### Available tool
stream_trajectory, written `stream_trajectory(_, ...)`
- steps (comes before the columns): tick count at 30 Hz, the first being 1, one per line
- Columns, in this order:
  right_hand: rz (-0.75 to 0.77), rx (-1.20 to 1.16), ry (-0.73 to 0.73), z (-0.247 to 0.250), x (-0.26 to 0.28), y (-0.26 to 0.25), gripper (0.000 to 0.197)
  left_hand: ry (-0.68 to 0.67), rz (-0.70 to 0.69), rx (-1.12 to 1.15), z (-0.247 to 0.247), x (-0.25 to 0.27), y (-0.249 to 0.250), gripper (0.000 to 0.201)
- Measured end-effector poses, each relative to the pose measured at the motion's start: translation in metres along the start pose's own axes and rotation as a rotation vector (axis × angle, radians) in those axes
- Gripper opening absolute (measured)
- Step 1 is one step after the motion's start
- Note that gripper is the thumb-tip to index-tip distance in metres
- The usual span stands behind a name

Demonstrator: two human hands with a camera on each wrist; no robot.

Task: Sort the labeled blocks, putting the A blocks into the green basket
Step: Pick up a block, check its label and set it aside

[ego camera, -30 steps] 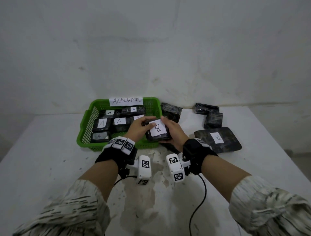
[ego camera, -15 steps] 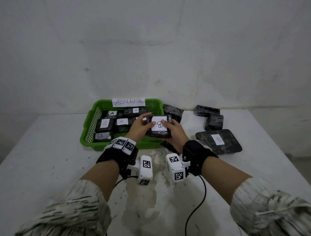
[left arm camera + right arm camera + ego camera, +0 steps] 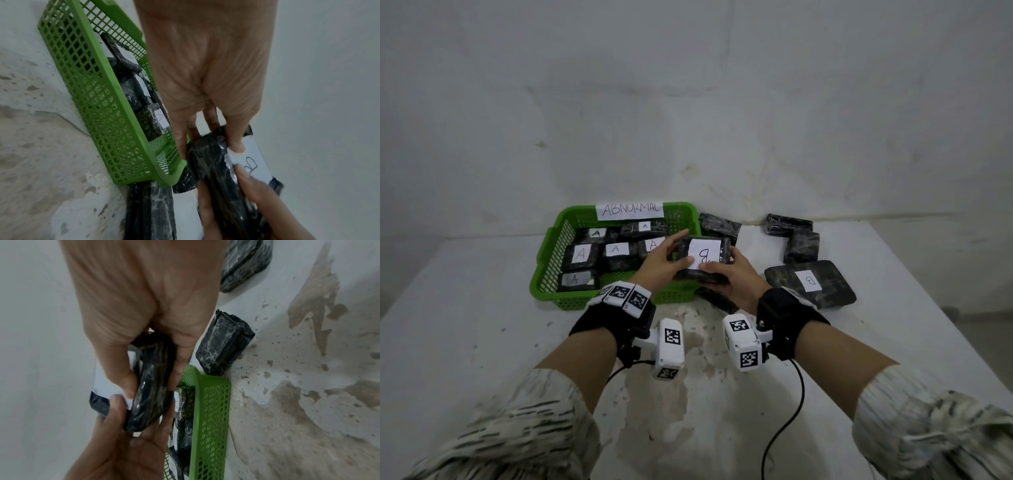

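Both hands hold one black wrapped block [image 3: 702, 257] with a white label marked B, raised above the front right corner of the green basket [image 3: 544, 274]. My left hand [image 3: 664, 260] grips its left side, thumb on the label [image 3: 236, 146]. My right hand [image 3: 729, 274] grips the right side and underside, fingers curled round the block [image 3: 152, 394]. Several blocks labelled A [image 3: 616, 250] lie inside the basket, which carries an ABNORMAL sign [image 3: 630, 209].
A large flat block labelled B [image 3: 810, 282] lies on the white table to the right. Three unlabelled-side black blocks [image 3: 801, 245] stand behind it and beside the basket [image 3: 719, 224]. Another black block [image 3: 150, 211] lies under my hands. A wall stands close behind.
The B block has been turned and lifted slightly in both hands, its label now facing me more squarely. Nothing else on the table has moved.
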State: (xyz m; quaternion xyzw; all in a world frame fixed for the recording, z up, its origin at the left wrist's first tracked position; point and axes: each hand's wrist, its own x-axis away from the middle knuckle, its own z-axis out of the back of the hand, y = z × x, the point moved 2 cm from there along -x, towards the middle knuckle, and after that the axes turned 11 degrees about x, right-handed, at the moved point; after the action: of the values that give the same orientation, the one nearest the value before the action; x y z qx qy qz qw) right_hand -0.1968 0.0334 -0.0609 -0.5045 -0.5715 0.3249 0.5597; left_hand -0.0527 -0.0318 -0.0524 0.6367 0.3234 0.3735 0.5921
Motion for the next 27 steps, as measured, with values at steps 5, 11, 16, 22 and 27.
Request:
stream_trajectory(5, 0.03, 0.08, 0.055, 0.012, -0.002, 0.003, 0.063, 0.047, 0.086, 0.199, -0.016, -0.002, 0.004, 0.044)
stream_trajectory(11, 0.0, -0.061, 0.019, 0.021, -0.009, 0.0, 0.042, 0.042, 0.046, 0.203, -0.025, -0.002, 0.006, 0.039)
stream_trajectory(16, -0.016, 0.065, 0.078, 0.025, -0.013, 0.003, 0.05, 0.079, 0.105, 0.215, -0.03, -0.004, 0.005, 0.035)
stream_trajectory(22, 0.133, 0.509, 0.283, 0.023, -0.02, 0.001, 0.043, 0.186, 0.12, 0.213, -0.029, -0.003, 0.01, 0.038)
stream_trajectory(27, 0.152, 0.408, 0.091, 0.017, -0.015, -0.015, 0.032, 0.151, 0.187, 0.351, -0.02, 0.0, 0.013, 0.036)
